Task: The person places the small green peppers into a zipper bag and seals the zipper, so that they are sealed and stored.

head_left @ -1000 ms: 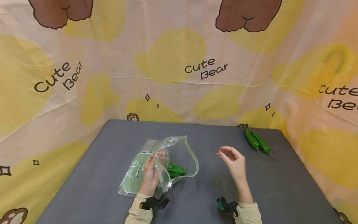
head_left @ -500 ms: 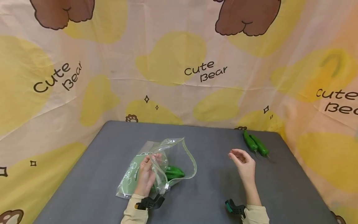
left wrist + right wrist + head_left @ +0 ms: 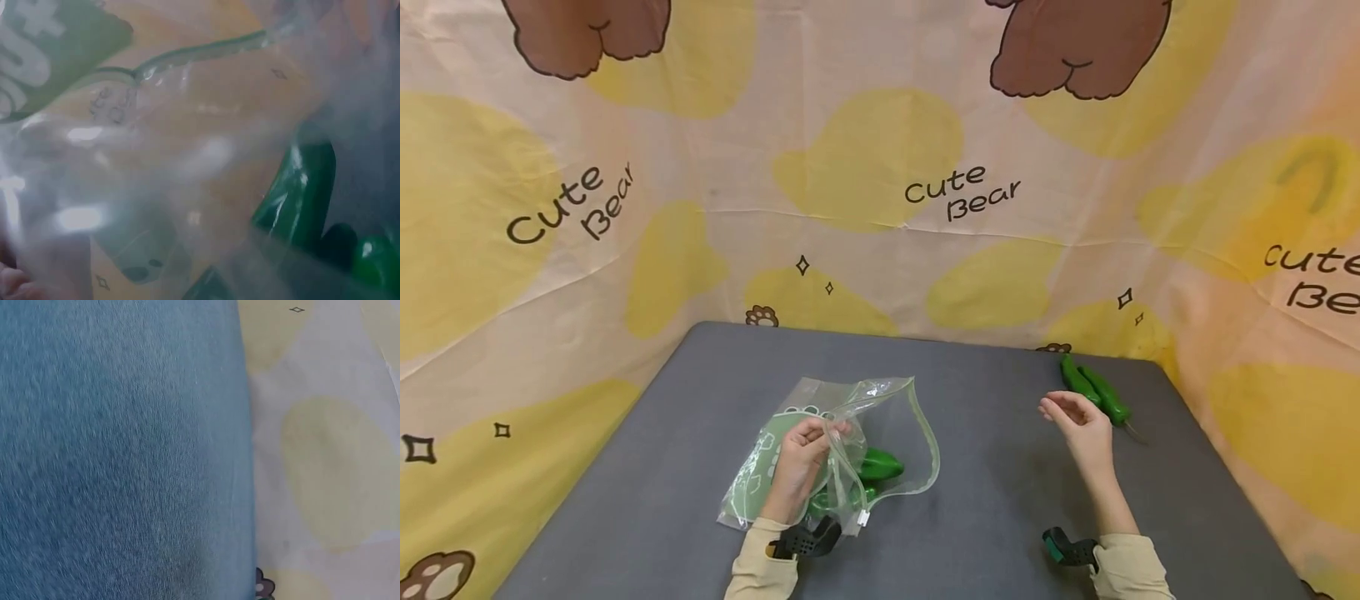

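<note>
My left hand [image 3: 800, 458] pinches the edge of a clear zip bag [image 3: 756, 479] with a green printed patch. The bag's mouth gapes toward the right, its slider [image 3: 862, 518] hanging at the lower corner. Green peppers [image 3: 880, 465] lie inside, and the left wrist view shows a pepper [image 3: 300, 194] through the plastic. Two more long green peppers [image 3: 1107, 398] lie side by side at the back right of the table. My right hand [image 3: 1084, 433] is just in front of them, fingers loosely curled and holding nothing; it overlaps one pepper in the head view.
A grey table [image 3: 970, 517] carries everything. Behind it and along both sides hangs a patterned cloth [image 3: 865, 167] with bears and lettering. The right wrist view shows the table edge [image 3: 240, 456] against this cloth.
My right hand has moved right, toward the two peppers at the back right. The left hand keeps its hold on the bag, whose mouth has shifted slightly.
</note>
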